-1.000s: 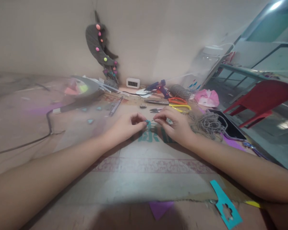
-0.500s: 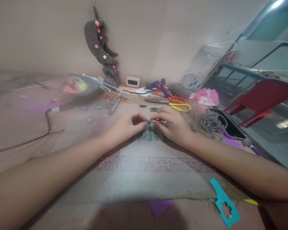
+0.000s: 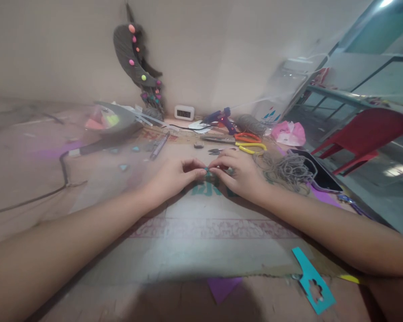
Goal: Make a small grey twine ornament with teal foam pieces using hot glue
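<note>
My left grip (image 3: 173, 175) and right grip (image 3: 242, 173) both pinch a tiny teal piece (image 3: 207, 169) over the surface (image 3: 188, 259), grey yarn (image 3: 295, 167) at its three o'clock. Probably light, soft, crushable; I'd take opposite edges, minimal squeeze.

The left hand (image 3: 177, 176) and the right hand (image 3: 240, 172) are meeting fingertip to fingertip, pinching a tiny teal piece (image 3: 206, 169) above a printed board (image 3: 188, 259). Tangled yarn (image 3: 295, 167) is lying just beside the right hand, partly over a phone (image 3: 325, 175). Beyond the hands, scissors (image 3: 218, 140) are lying near a glue gun (image 3: 218, 117); a clock (image 3: 184, 113) is standing by the wall (image 3: 221, 53), where a moon (image 3: 122, 53) is hanging. A teal strip (image 3: 309, 270) is lying across the board's near edge.
</note>
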Action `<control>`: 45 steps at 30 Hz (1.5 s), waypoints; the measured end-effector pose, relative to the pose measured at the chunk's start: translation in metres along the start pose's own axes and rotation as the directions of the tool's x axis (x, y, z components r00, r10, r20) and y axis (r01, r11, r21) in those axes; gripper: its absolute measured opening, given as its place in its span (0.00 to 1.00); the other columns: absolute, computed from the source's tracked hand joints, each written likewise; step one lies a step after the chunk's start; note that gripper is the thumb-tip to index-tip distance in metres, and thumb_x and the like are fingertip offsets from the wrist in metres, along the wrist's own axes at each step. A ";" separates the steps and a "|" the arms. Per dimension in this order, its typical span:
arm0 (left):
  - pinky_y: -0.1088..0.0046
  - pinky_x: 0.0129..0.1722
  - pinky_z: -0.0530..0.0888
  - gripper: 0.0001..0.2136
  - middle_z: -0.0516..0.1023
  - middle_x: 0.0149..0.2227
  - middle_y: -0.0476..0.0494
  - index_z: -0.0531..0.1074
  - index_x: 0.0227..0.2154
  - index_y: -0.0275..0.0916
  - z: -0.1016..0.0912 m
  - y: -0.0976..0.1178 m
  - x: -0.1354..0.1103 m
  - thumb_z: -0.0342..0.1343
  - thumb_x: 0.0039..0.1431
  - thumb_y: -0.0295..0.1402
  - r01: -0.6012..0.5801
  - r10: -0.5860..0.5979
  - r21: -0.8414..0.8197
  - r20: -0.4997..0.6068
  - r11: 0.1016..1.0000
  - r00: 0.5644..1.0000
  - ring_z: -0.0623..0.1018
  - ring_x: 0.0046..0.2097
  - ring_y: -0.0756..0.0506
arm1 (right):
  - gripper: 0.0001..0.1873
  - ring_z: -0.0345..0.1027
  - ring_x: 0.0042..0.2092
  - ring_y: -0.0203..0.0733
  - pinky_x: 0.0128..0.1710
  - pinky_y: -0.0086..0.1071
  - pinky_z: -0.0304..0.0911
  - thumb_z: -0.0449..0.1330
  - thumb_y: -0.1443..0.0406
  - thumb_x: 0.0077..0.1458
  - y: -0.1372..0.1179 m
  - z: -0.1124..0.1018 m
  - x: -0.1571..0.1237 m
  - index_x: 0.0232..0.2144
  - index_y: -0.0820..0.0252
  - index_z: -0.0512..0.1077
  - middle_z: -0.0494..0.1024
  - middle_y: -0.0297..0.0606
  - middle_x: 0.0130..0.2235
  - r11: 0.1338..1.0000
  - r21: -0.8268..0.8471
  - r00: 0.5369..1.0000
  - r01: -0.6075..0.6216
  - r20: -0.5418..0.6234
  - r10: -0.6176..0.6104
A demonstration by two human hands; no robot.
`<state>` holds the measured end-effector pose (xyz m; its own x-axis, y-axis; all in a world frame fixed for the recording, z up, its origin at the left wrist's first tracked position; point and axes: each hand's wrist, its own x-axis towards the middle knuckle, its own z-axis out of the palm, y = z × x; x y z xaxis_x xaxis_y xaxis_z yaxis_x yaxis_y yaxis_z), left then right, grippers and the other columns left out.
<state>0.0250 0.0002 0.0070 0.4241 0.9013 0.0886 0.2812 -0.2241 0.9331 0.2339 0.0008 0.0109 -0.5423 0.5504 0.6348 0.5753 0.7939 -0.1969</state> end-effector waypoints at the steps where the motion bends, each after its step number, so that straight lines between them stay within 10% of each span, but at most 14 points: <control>1: 0.74 0.32 0.71 0.08 0.82 0.33 0.46 0.79 0.35 0.37 0.000 0.000 0.000 0.58 0.58 0.35 0.000 0.000 0.011 -0.001 1.000 1.000 0.76 0.32 0.49 | 0.06 0.66 0.33 0.39 0.34 0.33 0.59 0.60 0.67 0.62 0.000 0.000 0.000 0.32 0.60 0.76 0.73 0.36 0.30 1.000 -0.001 1.000 0.001 0.000 -0.001; 18: 0.77 0.23 0.65 0.11 0.77 0.28 0.48 0.77 0.33 0.37 -0.002 -0.005 0.003 0.58 0.57 0.41 0.023 -0.023 -0.017 -0.004 1.000 1.000 0.69 0.25 0.52 | 0.09 0.69 0.33 0.39 0.36 0.33 0.63 0.59 0.65 0.62 0.001 0.000 -0.002 0.44 0.61 0.74 0.78 0.37 0.34 0.998 0.050 0.999 -0.049 0.012 0.049; 45: 0.72 0.35 0.71 0.13 0.81 0.33 0.45 0.78 0.34 0.38 -0.004 -0.004 0.002 0.56 0.61 0.43 -0.055 0.055 0.008 -0.031 0.998 0.998 0.77 0.35 0.47 | 0.07 0.63 0.28 0.34 0.29 0.28 0.56 0.61 0.65 0.59 0.002 0.000 0.003 0.30 0.61 0.76 0.74 0.32 0.26 0.957 0.150 0.965 -0.248 0.129 0.230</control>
<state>0.0211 0.0048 0.0049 0.4123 0.8986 0.1504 0.2647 -0.2761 0.9240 0.2333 0.0036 0.0123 -0.4696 0.7469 0.4708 0.5932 0.6619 -0.4582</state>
